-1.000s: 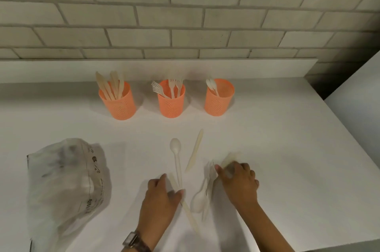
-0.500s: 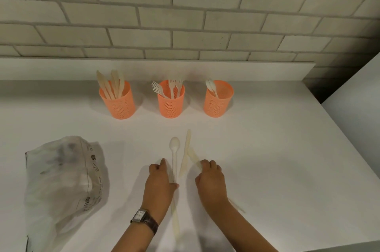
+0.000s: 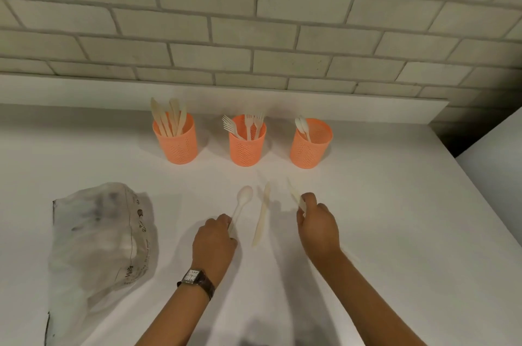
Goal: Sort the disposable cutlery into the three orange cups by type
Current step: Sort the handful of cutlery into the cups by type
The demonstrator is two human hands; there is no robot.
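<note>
left grip (image 3: 214, 244): closed on spoon (image 3: 244, 197) handle, bowl pointing away, ready to lift.
right grip (image 3: 317, 225): pinching held knife (image 3: 295, 194), tip toward cups.
loose knife (image 3: 262, 215): flat on worktop (image 3: 395, 232) between grips, unsorted.
cups: knife cup (image 3: 175, 142), fork cup (image 3: 248, 147), spoon cup (image 3: 310, 150), left to right, each one type.

Perforated orange plastic cups (image 3: 245, 147), matt white counter (image 3: 395, 204), crinkled plastic bag (image 3: 99, 232)

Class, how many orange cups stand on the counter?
3, in a row: the left cup holds knives, the middle cup forks, the right cup spoons.
</note>
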